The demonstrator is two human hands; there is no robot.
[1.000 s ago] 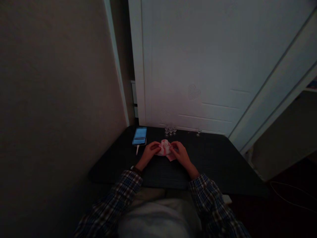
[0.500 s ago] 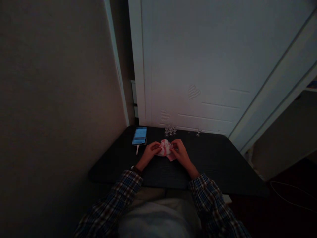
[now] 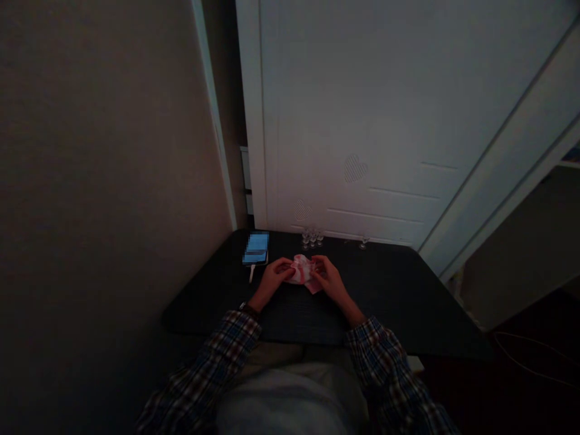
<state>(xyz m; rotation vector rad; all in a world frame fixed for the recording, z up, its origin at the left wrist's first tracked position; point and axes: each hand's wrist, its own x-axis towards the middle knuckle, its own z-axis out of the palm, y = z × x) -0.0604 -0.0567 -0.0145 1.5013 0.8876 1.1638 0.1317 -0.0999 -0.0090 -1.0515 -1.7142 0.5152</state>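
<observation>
Left grip [image 3: 274, 275] and right grip [image 3: 331, 279] pinch a crumpled pink-and-white soft bundle [image 3: 301, 270]. It lies between them, neither nearer.

Bundle [image 3: 299, 269] is pink and white, sleeves [image 3: 231, 338] dark plaid, table [image 3: 389, 290] black, screen [image 3: 257, 244] blue, panel [image 3: 362, 90] white with striped hearts [image 3: 355, 169].

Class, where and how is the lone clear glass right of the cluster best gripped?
Probably around its upper part, coming from the near side: the lone clear glass seems upright, the white panel stands close behind, and the cluster sits leftward.
</observation>
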